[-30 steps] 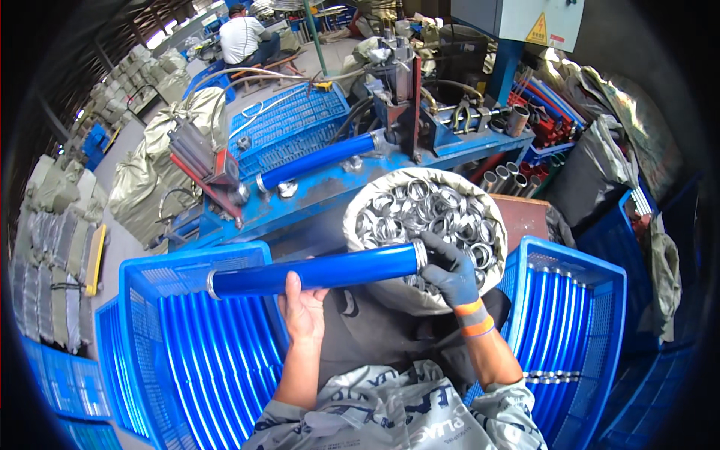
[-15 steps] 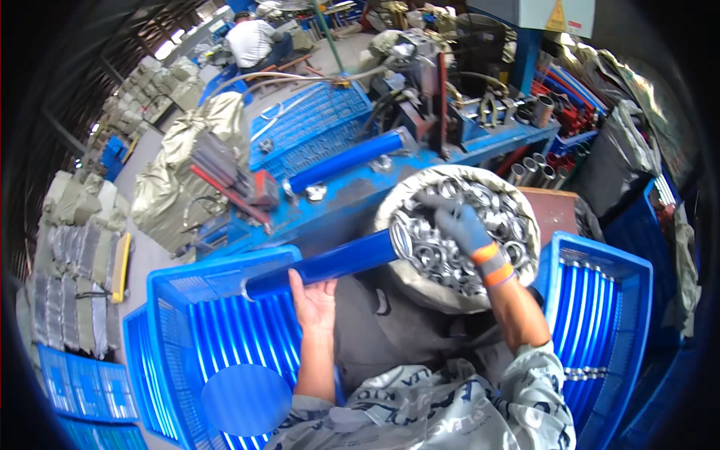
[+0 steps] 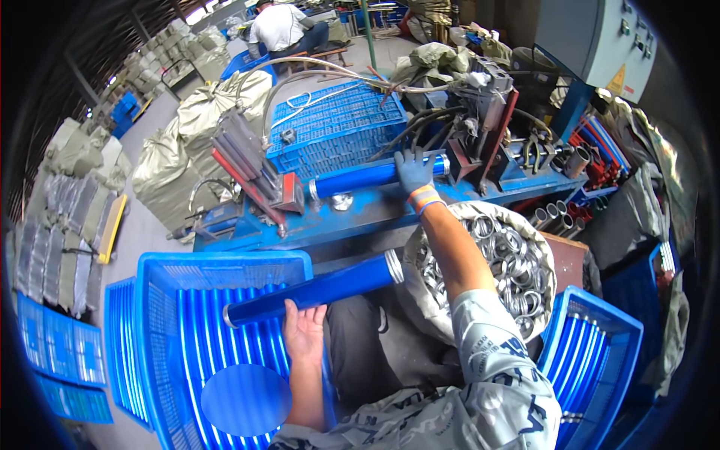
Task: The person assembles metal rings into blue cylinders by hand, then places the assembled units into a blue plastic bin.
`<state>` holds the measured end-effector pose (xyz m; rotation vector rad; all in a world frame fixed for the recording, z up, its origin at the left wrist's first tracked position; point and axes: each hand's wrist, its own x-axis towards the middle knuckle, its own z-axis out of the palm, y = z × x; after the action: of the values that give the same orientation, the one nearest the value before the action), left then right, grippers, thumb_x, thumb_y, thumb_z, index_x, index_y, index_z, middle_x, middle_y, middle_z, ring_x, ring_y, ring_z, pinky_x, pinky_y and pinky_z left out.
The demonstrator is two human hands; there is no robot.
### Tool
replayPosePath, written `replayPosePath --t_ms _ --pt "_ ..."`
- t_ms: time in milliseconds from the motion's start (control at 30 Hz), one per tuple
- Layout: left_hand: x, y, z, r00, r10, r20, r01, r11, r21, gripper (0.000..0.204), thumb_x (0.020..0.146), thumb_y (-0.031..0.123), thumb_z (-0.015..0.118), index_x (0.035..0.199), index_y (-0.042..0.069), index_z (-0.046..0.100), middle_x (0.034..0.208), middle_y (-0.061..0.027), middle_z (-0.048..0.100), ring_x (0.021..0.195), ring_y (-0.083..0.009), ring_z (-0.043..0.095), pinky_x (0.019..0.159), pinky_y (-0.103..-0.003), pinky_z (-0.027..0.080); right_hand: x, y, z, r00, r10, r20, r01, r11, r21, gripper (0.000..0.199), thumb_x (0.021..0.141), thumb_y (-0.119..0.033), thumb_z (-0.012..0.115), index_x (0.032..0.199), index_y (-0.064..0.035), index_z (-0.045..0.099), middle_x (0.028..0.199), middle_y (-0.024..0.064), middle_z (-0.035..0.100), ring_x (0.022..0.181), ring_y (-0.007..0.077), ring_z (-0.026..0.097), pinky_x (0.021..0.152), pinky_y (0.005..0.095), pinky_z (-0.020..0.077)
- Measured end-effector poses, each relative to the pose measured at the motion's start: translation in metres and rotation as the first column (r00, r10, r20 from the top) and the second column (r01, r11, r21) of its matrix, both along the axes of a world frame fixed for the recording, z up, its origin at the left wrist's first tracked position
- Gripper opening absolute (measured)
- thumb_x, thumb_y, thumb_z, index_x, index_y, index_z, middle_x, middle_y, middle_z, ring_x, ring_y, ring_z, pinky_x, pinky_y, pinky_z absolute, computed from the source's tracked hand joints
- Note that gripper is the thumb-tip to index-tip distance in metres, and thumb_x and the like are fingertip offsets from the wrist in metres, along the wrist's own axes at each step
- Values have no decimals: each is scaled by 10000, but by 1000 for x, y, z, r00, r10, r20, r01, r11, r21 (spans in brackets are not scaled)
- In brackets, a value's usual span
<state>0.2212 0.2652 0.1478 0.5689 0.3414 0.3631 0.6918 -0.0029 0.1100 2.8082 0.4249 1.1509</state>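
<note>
My bare left hand [image 3: 304, 330], palm up, supports a blue tube [image 3: 322, 289] with a silver ring at each end; it slants above the left crate. In a grey glove with an orange cuff, my right hand [image 3: 413, 172] grips a second blue tube [image 3: 356, 180] near its right end, hiding part of it. That tube lies across the blue bench [image 3: 390, 206] between two clamp-like fixtures, with silver rings at its ends. Below my right forearm stands a pale sack [image 3: 416, 289] full of loose silver rings [image 3: 517, 259].
Blue crates [image 3: 225, 260] of blue tubes stand at my left and right [image 3: 634, 330]. Behind the bench are an upturned blue crate [image 3: 337, 124] and hoses. A grey control box [image 3: 600, 45] hangs at the upper right. Another person [image 3: 277, 30] sits far back.
My right hand has left the sack of rings and moved up to the tube on the bench. My left hand still supports its tube, now slightly lower. The view has shifted.
</note>
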Motion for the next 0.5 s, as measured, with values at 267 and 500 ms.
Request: replayPosePath --t_ms 267,500 --pt "123 -32 35 998 -59 20 55 986 157 522 1184 328 725 1587 50 543 1569 -170 654 1506 -394 626 1262 -630 508 -155 -26 281 672 723 160 -722 592 358 807 871 -170 838 1623 -63 567 1245 180 775 1092 375 793 968 507 653" --pt "378 -26 -51 989 30 -147 -24 999 37 677 1035 289 927 1526 -32 589 1506 -242 673 1421 -471 664 1143 -658 625 -313 -259 233 872 467 148 -312 296 903 735 978 93 697 1684 32 500 1406 127 740 1158 164 740 979 332 623"
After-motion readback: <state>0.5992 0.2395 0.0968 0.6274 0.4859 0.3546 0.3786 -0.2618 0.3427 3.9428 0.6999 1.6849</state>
